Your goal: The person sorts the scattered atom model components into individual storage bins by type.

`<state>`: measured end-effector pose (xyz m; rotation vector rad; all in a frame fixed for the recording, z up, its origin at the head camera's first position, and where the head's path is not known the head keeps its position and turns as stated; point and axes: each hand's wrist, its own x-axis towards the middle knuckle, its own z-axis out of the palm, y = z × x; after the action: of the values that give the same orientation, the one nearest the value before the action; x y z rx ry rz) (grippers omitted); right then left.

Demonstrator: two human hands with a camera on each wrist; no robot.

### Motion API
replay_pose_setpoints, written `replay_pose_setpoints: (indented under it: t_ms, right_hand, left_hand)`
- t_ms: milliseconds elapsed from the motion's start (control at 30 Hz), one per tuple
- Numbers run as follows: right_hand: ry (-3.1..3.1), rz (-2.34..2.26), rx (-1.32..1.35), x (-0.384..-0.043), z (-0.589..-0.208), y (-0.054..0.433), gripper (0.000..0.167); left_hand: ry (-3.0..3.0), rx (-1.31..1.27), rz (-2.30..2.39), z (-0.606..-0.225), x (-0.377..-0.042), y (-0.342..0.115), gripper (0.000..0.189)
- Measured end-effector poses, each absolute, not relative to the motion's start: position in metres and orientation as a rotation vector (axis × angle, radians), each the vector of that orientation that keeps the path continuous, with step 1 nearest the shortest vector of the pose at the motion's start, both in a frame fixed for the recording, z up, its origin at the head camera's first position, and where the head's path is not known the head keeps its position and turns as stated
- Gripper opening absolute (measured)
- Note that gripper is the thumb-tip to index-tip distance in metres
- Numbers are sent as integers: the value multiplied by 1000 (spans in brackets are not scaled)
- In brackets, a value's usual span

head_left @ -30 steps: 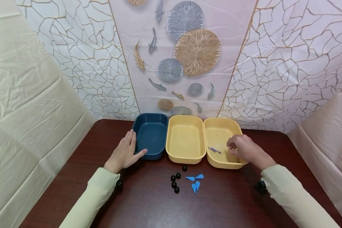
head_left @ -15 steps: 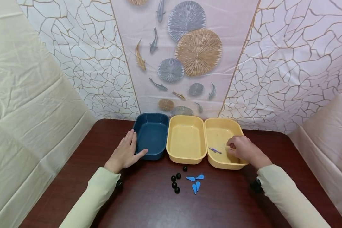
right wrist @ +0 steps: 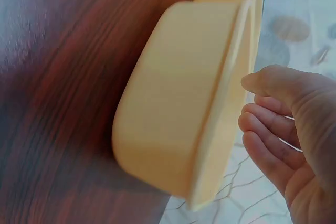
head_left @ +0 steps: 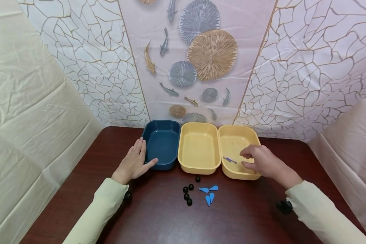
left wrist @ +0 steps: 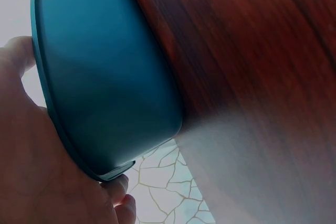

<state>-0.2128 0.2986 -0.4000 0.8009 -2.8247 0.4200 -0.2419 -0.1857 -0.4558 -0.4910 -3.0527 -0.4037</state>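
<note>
My left hand [head_left: 133,161] rests on the left rim of a dark blue tray [head_left: 162,145], fingers extended and thumb along its near edge. In the left wrist view the palm [left wrist: 42,161] lies against that rim. Over the right-hand yellow tray [head_left: 236,135] is my right hand [head_left: 260,160], thumb and fingertips apart, nothing between them. The right wrist view has the loosely bent fingers [right wrist: 270,129] beside the rim of the yellow tray [right wrist: 173,87]. Inside that tray, left of my fingertips, lie thin purple sticks [head_left: 229,159].
Between the other two stands a second yellow tray [head_left: 199,169]. In front of it on the dark wooden table [head_left: 158,220] are several small black round pieces [head_left: 186,196] and several blue teardrop-shaped pieces [head_left: 208,200]. A patterned cloth [head_left: 195,101] hangs behind the trays.
My right thumb and fingers have moved apart from their earlier closer curl, and the fingertips have shifted slightly left. The left hand and the pieces on the table stay put.
</note>
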Motion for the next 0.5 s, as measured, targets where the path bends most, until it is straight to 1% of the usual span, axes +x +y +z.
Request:
replay_pose_setpoints:
  t_ms: [233, 500]
  right_hand:
    - [-2815, 431, 859, -194, -389, 280, 23]
    - [-2723, 451, 956, -176, -389, 260, 24]
  left_hand:
    - [-3051, -489, -416, -454, -241, -185, 102]
    - [-3043, -490, -417, -455, -241, -186, 102]
